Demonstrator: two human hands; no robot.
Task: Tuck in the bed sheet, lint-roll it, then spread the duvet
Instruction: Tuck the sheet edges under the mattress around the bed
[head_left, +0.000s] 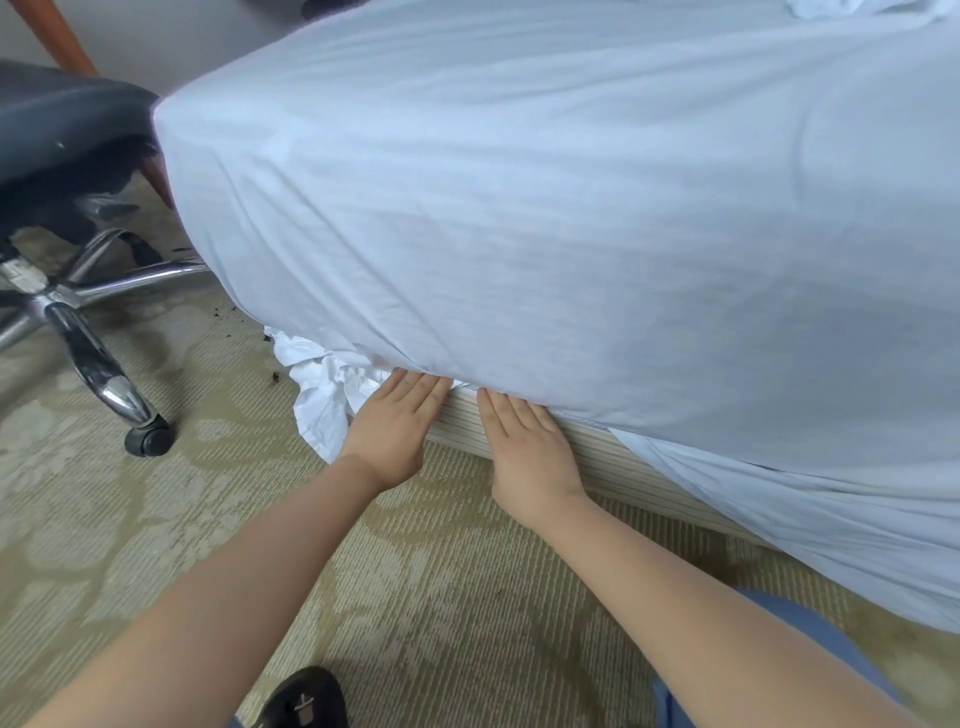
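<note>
A pale blue striped bed sheet (545, 208) covers the mattress and hangs down its side. My left hand (395, 421) and my right hand (524, 441) lie flat, fingers straight, with the fingertips pushed into the gap under the mattress edge, above the striped bed base (613, 462). Loose white fabric (322, 395) bunches out below the mattress corner, left of my left hand. To the right, the sheet (831, 519) still hangs loose over the base down toward the floor. A bit of crumpled white bedding (831, 8) shows at the top edge.
A black office chair (57, 119) with a chrome star base (88, 332) stands on the patterned carpet (156, 519) left of the bed corner. A wooden leg (57, 36) rises behind it. My black shoe (304, 699) and blue trouser knee (779, 670) are at the bottom.
</note>
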